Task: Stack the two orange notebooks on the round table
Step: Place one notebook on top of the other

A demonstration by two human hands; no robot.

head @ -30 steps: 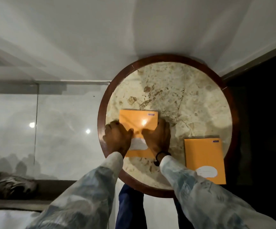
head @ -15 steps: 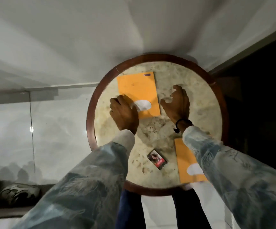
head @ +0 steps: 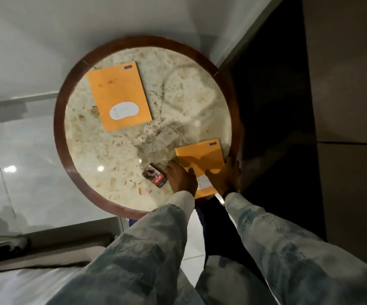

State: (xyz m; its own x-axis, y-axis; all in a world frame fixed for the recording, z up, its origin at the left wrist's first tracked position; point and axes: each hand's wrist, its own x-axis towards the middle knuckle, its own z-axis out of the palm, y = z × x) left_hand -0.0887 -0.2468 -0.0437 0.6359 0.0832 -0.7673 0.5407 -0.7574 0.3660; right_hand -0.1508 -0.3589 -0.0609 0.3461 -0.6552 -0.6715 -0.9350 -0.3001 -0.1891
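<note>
The round table point(head: 72, 164) has a dark wooden rim around a mottled stone top. One orange notebook point(head: 118, 97) lies flat toward the far-left edge, untouched. The second orange notebook point(head: 202, 159) lies at the near-right edge, gripped by both hands: the left hand point(head: 181, 178) on its left side, the right hand point(head: 224, 179) on its right. A small dark packet point(head: 155, 178) lies just left of the left hand.

A small dark card packet point(head: 155, 177) with red print lies flat on the marble, tilted. Glossy pale floor tiles point(head: 35, 164) catch two light spots; a patterned cushion point(head: 1, 247) sits low left.
</note>
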